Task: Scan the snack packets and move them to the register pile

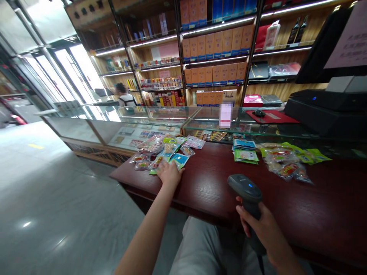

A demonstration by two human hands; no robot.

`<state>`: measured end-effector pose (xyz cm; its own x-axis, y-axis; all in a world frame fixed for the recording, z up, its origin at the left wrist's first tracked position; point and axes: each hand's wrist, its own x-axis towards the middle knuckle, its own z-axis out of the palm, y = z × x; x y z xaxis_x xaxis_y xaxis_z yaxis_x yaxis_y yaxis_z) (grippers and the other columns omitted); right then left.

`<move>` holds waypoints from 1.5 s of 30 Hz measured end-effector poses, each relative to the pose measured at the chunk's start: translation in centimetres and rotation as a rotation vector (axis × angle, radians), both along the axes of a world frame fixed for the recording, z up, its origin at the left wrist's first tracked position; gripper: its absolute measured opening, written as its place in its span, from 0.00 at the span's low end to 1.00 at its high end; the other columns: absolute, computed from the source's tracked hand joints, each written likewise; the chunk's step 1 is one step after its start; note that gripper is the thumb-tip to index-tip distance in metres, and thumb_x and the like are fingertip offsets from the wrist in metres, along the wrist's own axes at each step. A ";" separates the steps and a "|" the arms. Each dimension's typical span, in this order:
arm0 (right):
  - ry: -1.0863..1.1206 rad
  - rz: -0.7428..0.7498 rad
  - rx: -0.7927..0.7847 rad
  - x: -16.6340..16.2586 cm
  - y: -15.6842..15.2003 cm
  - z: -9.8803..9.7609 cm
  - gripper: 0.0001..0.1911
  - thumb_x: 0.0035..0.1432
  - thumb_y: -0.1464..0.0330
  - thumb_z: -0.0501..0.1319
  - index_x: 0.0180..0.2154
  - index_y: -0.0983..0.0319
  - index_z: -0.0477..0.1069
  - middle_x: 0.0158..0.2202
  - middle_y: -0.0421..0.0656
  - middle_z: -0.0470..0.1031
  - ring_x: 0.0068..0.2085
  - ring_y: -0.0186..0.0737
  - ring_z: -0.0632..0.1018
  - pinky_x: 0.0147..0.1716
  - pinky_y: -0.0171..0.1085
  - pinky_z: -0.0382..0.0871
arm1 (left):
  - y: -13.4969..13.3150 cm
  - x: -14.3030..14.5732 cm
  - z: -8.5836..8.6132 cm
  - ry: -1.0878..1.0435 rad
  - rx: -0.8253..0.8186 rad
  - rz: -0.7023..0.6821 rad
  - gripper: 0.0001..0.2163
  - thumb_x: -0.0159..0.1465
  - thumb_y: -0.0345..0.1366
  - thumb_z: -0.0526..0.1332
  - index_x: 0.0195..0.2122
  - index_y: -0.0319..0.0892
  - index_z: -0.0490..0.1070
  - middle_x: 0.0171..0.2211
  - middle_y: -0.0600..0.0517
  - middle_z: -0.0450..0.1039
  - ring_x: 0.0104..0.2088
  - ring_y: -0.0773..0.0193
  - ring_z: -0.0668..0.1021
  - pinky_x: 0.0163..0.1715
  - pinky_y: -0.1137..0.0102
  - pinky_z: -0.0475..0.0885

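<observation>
My right hand [259, 225] is wrapped round the handle of a dark barcode scanner [245, 187], which shows a small blue light and is held above the desk's front edge. My left hand [169, 173] rests its spread fingers on the near side of a pile of snack packets. A blue and white packet [180, 160] lies by the fingertips, and a green-edged packet [155, 168] is partly under them. Clear-wrapped packets [142, 162] make up the left of the pile, with a pink packet [195, 142] at its back right.
A small stack of blue and green packets [245, 152] stands mid-desk. Farther right lie more clear-wrapped packets [282, 162] and green packets [311, 154]. Behind the dark red desk [209, 187] runs a glass counter [160, 114] with a mouse [259, 113]. Another person [126, 97] is at the far left.
</observation>
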<state>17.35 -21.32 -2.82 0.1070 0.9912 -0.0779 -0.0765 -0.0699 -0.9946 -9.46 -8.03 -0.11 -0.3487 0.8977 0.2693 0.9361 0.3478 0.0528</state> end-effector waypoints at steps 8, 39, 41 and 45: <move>0.007 -0.003 -0.017 0.2 -0.1 -0.4 0.29 0.47 0.51 0.68 0.44 0.65 0.69 0.13 0.32 0.67 0.13 0.31 0.66 0.12 0.30 0.61 | 0.4 0.1 -0.4 0.076 -0.120 -0.084 0.19 0.66 0.40 0.54 0.50 0.30 0.71 0.45 0.28 0.72 0.47 0.42 0.76 0.41 0.57 0.71; 0.043 -0.130 0.045 2.9 -0.1 0.0 0.25 0.47 0.54 0.68 0.41 0.64 0.70 0.14 0.31 0.67 0.12 0.29 0.64 0.10 0.29 0.58 | 6.5 15.4 -3.2 -1.824 0.089 -0.602 0.19 0.54 0.51 0.64 0.34 0.39 0.69 0.23 0.54 0.72 0.21 0.67 0.73 0.25 0.71 0.70; 0.041 -0.141 0.033 3.0 -0.1 -0.2 0.25 0.47 0.54 0.68 0.41 0.64 0.70 0.13 0.31 0.66 0.12 0.29 0.64 0.10 0.28 0.57 | 6.5 15.8 -3.8 -1.910 0.047 -0.589 0.20 0.50 0.50 0.68 0.35 0.38 0.70 0.24 0.53 0.73 0.21 0.67 0.74 0.25 0.70 0.71; 0.042 -0.134 0.018 3.0 0.1 -0.5 0.24 0.48 0.55 0.67 0.41 0.64 0.69 0.13 0.30 0.65 0.11 0.28 0.63 0.09 0.28 0.57 | 6.4 15.6 -3.9 -1.967 0.025 -0.707 0.25 0.45 0.44 0.73 0.40 0.35 0.72 0.31 0.47 0.79 0.28 0.61 0.79 0.32 0.67 0.74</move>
